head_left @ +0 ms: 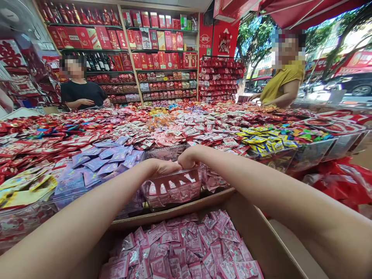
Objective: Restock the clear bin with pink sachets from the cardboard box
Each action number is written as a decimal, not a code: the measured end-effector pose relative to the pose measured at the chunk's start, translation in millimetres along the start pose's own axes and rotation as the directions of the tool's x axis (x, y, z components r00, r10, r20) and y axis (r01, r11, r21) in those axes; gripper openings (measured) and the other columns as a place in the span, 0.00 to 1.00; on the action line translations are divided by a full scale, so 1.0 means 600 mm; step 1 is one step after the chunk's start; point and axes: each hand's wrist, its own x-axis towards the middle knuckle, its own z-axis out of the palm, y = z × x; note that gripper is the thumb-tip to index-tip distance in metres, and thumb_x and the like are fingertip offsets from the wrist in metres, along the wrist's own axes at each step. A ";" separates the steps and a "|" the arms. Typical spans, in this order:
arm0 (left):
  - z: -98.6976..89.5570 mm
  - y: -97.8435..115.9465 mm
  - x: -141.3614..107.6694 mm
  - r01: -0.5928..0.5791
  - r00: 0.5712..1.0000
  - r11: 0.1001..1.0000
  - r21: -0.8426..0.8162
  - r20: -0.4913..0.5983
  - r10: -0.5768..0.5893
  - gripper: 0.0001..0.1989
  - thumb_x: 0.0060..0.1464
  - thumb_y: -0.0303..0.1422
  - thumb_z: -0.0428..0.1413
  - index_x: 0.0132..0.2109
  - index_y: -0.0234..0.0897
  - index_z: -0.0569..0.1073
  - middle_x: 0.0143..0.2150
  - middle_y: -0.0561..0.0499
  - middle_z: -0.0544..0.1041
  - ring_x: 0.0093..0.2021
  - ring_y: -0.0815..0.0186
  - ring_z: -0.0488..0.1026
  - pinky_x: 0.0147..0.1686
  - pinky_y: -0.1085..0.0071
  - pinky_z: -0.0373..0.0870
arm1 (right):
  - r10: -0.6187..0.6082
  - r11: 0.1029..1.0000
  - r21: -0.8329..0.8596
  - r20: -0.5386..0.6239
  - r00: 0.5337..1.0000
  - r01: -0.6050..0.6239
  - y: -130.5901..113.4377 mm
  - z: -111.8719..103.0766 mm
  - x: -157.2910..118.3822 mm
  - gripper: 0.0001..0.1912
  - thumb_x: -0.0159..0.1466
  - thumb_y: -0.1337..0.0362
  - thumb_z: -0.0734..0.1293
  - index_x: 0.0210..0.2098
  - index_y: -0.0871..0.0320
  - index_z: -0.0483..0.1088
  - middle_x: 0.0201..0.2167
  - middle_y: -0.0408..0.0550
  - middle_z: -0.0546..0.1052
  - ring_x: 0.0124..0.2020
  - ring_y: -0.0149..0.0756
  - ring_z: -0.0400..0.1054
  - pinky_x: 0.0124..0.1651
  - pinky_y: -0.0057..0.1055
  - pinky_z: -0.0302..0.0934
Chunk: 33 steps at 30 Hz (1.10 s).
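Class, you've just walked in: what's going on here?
The person's left hand and right hand are together over the rim of a clear bin, fingers showing through its front wall above pink packets. What they grip, if anything, is unclear. Nearer, an open cardboard box holds loose pink packets. Across the heaped packets are a person in a dark top and another in yellow.

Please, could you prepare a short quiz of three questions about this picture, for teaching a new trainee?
1. What is the main colour of the packets in the cardboard box?
2. True or false: purple packets lie to the picture's left of the left hand and right hand.
3. Where are both hands? A) inside the cardboard box; B) at the clear bin beyond it; C) on the purple packets.

Key: 1. Pink. 2. True. 3. B.
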 end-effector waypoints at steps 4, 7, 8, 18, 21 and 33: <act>-0.001 0.001 0.002 0.009 1.000 1.000 0.017 -0.011 -0.009 0.26 0.45 0.52 0.38 0.46 0.47 0.65 0.37 0.47 0.72 0.31 0.59 0.70 0.25 0.60 0.70 | 0.011 1.000 0.007 -0.034 0.999 -0.011 -0.004 -0.002 -0.009 0.12 0.46 0.74 0.60 0.30 0.67 0.70 0.20 0.50 0.71 0.23 0.38 0.65 0.29 0.36 0.60; -0.003 -0.002 0.006 0.012 1.000 0.999 0.030 -0.006 -0.012 0.26 0.45 0.53 0.39 0.45 0.45 0.67 0.38 0.46 0.72 0.31 0.58 0.71 0.24 0.59 0.70 | 0.019 1.000 0.005 -0.041 0.999 -0.018 -0.007 -0.004 -0.014 0.12 0.47 0.75 0.58 0.29 0.67 0.71 0.18 0.48 0.70 0.23 0.36 0.65 0.28 0.35 0.60; -0.004 -0.004 0.008 0.010 1.000 0.999 0.031 -0.002 -0.010 0.26 0.45 0.53 0.39 0.45 0.46 0.67 0.38 0.46 0.72 0.32 0.58 0.71 0.24 0.59 0.70 | 0.020 1.000 0.002 -0.040 0.999 -0.020 -0.008 -0.004 -0.014 0.12 0.47 0.76 0.58 0.29 0.66 0.71 0.17 0.47 0.69 0.23 0.36 0.64 0.28 0.34 0.60; -0.008 -0.006 0.009 0.025 1.000 1.000 0.018 0.004 -0.025 0.25 0.45 0.51 0.41 0.46 0.46 0.66 0.45 0.45 0.69 0.32 0.58 0.71 0.24 0.60 0.69 | -0.007 0.999 -0.051 -0.026 1.000 0.006 -0.010 -0.003 -0.018 0.13 0.45 0.73 0.63 0.31 0.67 0.71 0.21 0.48 0.71 0.24 0.36 0.65 0.28 0.32 0.60; -0.005 -0.003 0.006 0.025 1.000 1.000 0.013 -0.003 -0.025 0.24 0.45 0.49 0.42 0.48 0.48 0.65 0.48 0.46 0.66 0.32 0.59 0.71 0.23 0.62 0.69 | -0.014 0.998 -0.057 -0.034 0.999 0.012 -0.007 0.001 -0.015 0.15 0.45 0.72 0.63 0.33 0.67 0.71 0.22 0.49 0.72 0.24 0.36 0.65 0.27 0.32 0.60; 0.001 -0.006 0.002 -0.021 0.999 0.999 -0.043 0.037 0.022 0.25 0.46 0.49 0.40 0.51 0.50 0.62 0.51 0.45 0.65 0.35 0.57 0.70 0.23 0.61 0.69 | -0.150 0.989 -0.084 -0.568 0.809 0.124 -0.031 0.018 -0.154 0.13 0.53 0.69 0.58 0.35 0.63 0.69 0.31 0.50 0.73 0.30 0.33 0.65 0.29 0.27 0.56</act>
